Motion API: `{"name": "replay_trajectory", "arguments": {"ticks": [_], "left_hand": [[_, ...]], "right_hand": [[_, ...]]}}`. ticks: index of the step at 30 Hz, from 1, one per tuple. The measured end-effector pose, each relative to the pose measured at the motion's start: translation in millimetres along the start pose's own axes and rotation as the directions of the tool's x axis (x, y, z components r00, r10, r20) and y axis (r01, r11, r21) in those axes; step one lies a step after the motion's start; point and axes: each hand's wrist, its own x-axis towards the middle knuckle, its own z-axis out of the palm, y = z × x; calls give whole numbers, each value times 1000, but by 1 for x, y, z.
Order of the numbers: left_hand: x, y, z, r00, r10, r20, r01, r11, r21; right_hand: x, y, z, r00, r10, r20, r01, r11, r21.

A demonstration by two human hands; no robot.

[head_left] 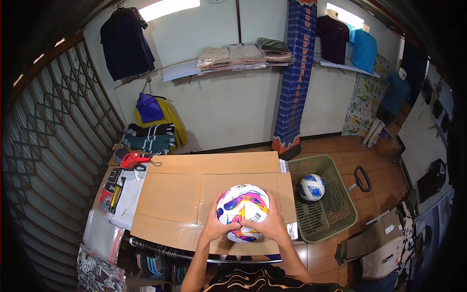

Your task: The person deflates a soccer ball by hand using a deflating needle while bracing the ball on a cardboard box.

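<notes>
A white soccer ball [247,204] with pink, purple and yellow swirls is held between both of my hands, over the near right part of a flattened cardboard sheet [170,194]. My left hand [217,223] wraps the ball's left side, its thumb laid across the front. On the opposite side, my right hand [272,221] curves round the ball, and its thumb points inward close to the left one. Both palms press against the ball, so the inner sides of the fingers are hidden.
Right of the table stands a green basket [348,214] with a white and blue soccer ball [312,188] inside. A red tape dispenser [134,159] and a yellow-handled tool [116,197] lie on the table's left. Clothes hang on a rail [165,250] below the near edge.
</notes>
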Motion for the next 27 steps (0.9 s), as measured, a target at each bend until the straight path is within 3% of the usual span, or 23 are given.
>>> {"name": "replay_trajectory", "arguments": {"ticks": [6, 8, 14, 16, 17, 23, 27], "left_hand": [[1, 1, 0, 1000, -6, -1, 6, 1000, 15], [2, 2, 1, 1000, -9, -2, 9, 1000, 13], [-1, 11, 5, 998, -54, -21, 55, 997, 60], [-3, 3, 3, 995, 98, -29, -85, 953, 292], [-4, 1, 3, 995, 92, -45, -74, 948, 311], [0, -1, 2, 996, 86, -39, -71, 955, 288], [2, -2, 2, 998, 29, -56, -15, 969, 249]], "right_hand": [[5, 9, -3, 999, -34, 23, 35, 999, -13], [12, 27, -4, 981, -159, 109, 148, 983, 107], [17, 35, -6, 984, -105, 141, 89, 989, 119], [15, 29, -10, 986, -88, 142, 78, 994, 75], [15, 27, -11, 986, -71, 151, 66, 997, 35], [15, 21, -8, 986, -82, 146, 39, 960, 276], [20, 30, -3, 985, -87, 150, 49, 970, 238]]}}
